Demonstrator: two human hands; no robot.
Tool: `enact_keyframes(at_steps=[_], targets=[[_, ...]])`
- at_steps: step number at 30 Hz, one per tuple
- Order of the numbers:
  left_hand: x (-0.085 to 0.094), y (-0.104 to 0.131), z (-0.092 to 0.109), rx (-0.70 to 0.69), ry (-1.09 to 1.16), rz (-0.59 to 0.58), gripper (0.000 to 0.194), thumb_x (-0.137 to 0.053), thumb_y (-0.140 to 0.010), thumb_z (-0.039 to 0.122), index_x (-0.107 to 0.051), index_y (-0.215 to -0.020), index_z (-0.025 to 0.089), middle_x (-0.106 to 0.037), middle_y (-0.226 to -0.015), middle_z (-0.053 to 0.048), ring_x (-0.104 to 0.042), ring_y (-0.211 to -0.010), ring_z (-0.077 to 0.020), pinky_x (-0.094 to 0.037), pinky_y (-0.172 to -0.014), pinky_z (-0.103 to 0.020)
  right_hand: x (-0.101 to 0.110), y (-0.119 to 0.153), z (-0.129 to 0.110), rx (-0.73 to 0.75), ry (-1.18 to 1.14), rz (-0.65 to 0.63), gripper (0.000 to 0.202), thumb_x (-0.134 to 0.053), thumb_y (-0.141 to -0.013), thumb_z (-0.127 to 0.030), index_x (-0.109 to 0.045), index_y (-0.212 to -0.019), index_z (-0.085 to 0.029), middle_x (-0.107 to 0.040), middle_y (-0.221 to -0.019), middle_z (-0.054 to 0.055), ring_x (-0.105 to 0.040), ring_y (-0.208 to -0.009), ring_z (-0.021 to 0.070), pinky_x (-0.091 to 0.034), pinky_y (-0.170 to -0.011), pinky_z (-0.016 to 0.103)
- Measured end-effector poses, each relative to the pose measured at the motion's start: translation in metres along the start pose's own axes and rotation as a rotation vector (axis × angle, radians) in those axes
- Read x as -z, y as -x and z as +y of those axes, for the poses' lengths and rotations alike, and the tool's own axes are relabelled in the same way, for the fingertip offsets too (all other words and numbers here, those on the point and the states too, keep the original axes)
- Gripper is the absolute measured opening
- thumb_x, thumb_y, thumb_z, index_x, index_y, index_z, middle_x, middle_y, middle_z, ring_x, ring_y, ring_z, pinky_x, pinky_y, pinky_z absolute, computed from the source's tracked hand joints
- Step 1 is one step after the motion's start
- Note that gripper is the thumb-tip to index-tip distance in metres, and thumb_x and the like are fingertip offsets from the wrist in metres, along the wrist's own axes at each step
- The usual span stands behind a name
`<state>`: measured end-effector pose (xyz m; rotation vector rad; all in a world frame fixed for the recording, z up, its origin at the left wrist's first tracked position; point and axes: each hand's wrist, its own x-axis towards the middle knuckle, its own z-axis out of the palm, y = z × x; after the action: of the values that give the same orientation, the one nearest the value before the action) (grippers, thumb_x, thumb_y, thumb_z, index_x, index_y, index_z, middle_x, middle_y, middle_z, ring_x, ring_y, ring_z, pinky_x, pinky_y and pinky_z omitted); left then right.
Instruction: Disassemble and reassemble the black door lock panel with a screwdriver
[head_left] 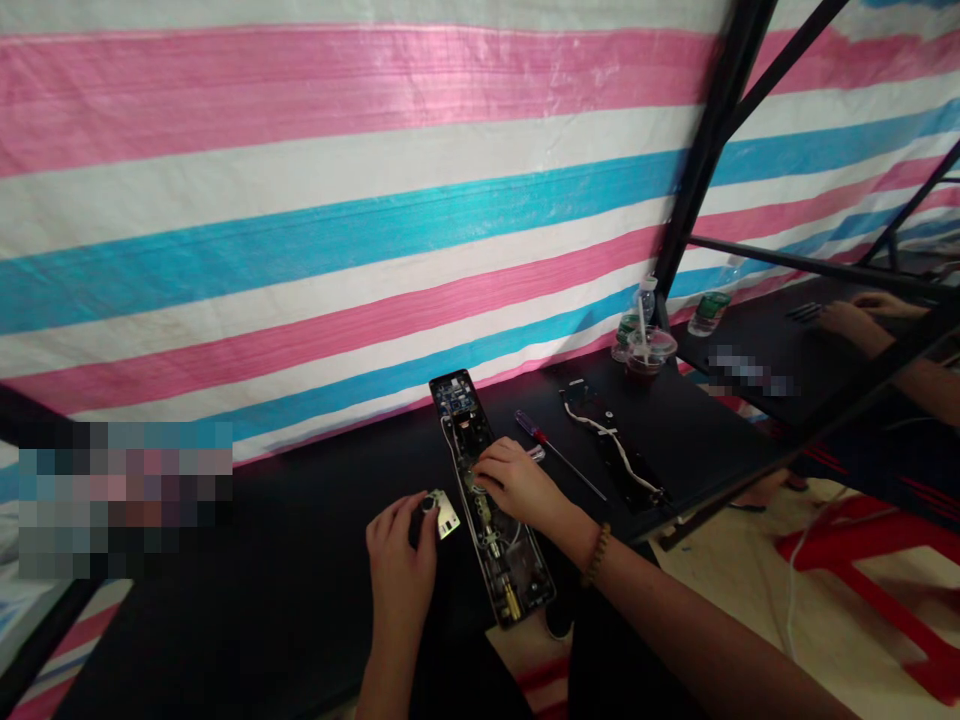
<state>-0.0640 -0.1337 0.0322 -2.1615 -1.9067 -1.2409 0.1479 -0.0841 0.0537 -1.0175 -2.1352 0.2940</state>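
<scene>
A long narrow black device housing (pixel 491 585) lies lengthwise with its inside facing up. A blue circuit board (pixel 455 398) sits at its far end, a brass-coloured cylindrical part (pixel 511 600) at its near end, with wires between. My left hand (pixel 401 540), left of the housing, grips a small shiny metal plate (pixel 448 514) with a dark round part at the fingertips. My right hand (pixel 521 480) reaches over the middle of the housing. Its fingers are pinched together at the inner parts; what they hold is too small to make out.
Right of the housing lie a screwdriver (pixel 562 455) and a black panel with a white cable (pixel 619 440). A lidded cup (pixel 651 352) and a bottle (pixel 626 330) stand farther back. Black metal frame bars (pixel 705 170) rise at the right. Another person's hands (pixel 862 315) are at the neighbouring table.
</scene>
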Motion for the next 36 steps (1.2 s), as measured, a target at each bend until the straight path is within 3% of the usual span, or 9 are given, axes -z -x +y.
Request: enact_keyframes(at_steps=[3, 7, 10, 13, 15, 19, 23, 32, 36], targets=[[0.007, -0.017, 0.019, -0.005, 0.017, 0.003, 0.038, -0.049, -0.095, 0.046, -0.07, -0.109, 0.018, -0.069, -0.108, -0.012, -0.057, -0.107, -0.029, -0.047, -0.096, -0.045, 0.004, -0.002, -0.003, -0.021, 0.034, -0.033, 0.007, -0.067, -0.093, -0.018, -0.073, -0.097, -0.019, -0.07, -0.099, 0.007, -0.055, -0.103, 0.0221, -0.045, -0.093, 0.037], [0.0, -0.027, 0.039, -0.023, 0.071, -0.082, 0.034, -0.05, -0.095, 0.041, -0.071, -0.109, 0.019, -0.068, -0.109, -0.011, -0.056, -0.109, -0.0291, -0.046, -0.098, -0.046, 0.009, 0.002, -0.006, -0.053, 0.011, -0.031, 0.018, -0.071, -0.09, -0.016, -0.072, -0.108, -0.02, -0.069, -0.103, 0.007, -0.055, -0.106, 0.0239, -0.046, -0.095, 0.04], [-0.011, -0.027, 0.045, 0.0, 0.117, -0.12, 0.032, -0.05, -0.094, 0.039, -0.071, -0.109, 0.019, -0.068, -0.109, -0.011, -0.056, -0.109, -0.0291, -0.046, -0.098, -0.046, 0.015, 0.015, -0.002, -0.08, -0.077, 0.095, 0.031, -0.07, -0.089, -0.015, -0.068, -0.119, -0.021, -0.065, -0.117, 0.009, -0.054, -0.115, 0.0237, -0.046, -0.1, 0.04], [-0.02, -0.028, 0.05, -0.014, 0.13, -0.141, 0.031, -0.051, -0.094, 0.037, -0.071, -0.109, 0.019, -0.068, -0.109, -0.011, -0.056, -0.109, -0.0296, -0.045, -0.1, -0.047, 0.023, 0.031, 0.016, -0.162, -0.096, 0.269, 0.026, -0.065, -0.091, -0.016, -0.069, -0.116, -0.022, -0.06, -0.125, 0.011, -0.053, -0.121, 0.0246, -0.045, -0.105, 0.043], [-0.024, -0.03, 0.053, -0.043, 0.12, -0.149, 0.03, -0.051, -0.094, 0.036, -0.072, -0.108, 0.019, -0.069, -0.109, -0.01, -0.055, -0.109, -0.0298, -0.044, -0.101, -0.048, 0.028, 0.039, 0.033, -0.251, -0.051, 0.304, 0.021, -0.062, -0.092, -0.016, -0.07, -0.11, -0.021, -0.061, -0.12, 0.012, -0.055, -0.118, 0.0253, -0.046, -0.103, 0.044], [-0.029, -0.032, 0.056, -0.092, 0.086, -0.159, 0.029, -0.052, -0.094, 0.035, -0.072, -0.109, 0.02, -0.07, -0.11, -0.01, -0.054, -0.11, -0.0301, -0.042, -0.103, -0.049, 0.038, 0.045, 0.063, -0.416, 0.098, 0.166, 0.014, -0.064, -0.091, -0.016, -0.072, -0.103, -0.016, -0.063, -0.112, 0.012, -0.057, -0.11, 0.0249, -0.046, -0.102, 0.041], [-0.03, -0.03, 0.054, -0.123, 0.048, -0.125, 0.028, -0.054, -0.093, 0.034, -0.072, -0.111, 0.022, -0.06, -0.127, -0.012, -0.051, -0.121, -0.031, -0.041, -0.107, -0.05, 0.04, 0.039, 0.07, -0.522, 0.24, -0.031, 0.019, -0.063, -0.094, -0.021, -0.071, -0.11, -0.015, -0.063, -0.113, 0.012, -0.058, -0.108, 0.0228, -0.045, -0.1, 0.035], [-0.032, -0.025, 0.058, -0.045, -0.052, -0.086, 0.023, -0.06, -0.09, 0.032, -0.075, -0.105, 0.023, -0.052, -0.139, -0.013, -0.045, -0.129, -0.0355, -0.039, -0.108, -0.058, 0.024, -0.004, 0.076, -0.636, 0.393, -0.154, 0.029, -0.062, -0.095, -0.033, -0.066, -0.11, -0.009, -0.061, -0.116, 0.02, -0.057, -0.112, 0.0304, -0.045, -0.097, 0.038], [-0.034, -0.016, 0.062, -0.003, -0.003, -0.066, 0.029, -0.059, -0.091, 0.036, -0.072, -0.113, 0.023, -0.047, -0.146, -0.015, -0.043, -0.134, -0.0366, -0.038, -0.109, -0.059, 0.018, -0.017, 0.086, -0.674, 0.4, -0.201, 0.027, -0.066, -0.093, -0.03, -0.063, -0.112, -0.01, -0.062, -0.117, 0.018, -0.063, -0.106, 0.0268, -0.048, -0.089, 0.032]])
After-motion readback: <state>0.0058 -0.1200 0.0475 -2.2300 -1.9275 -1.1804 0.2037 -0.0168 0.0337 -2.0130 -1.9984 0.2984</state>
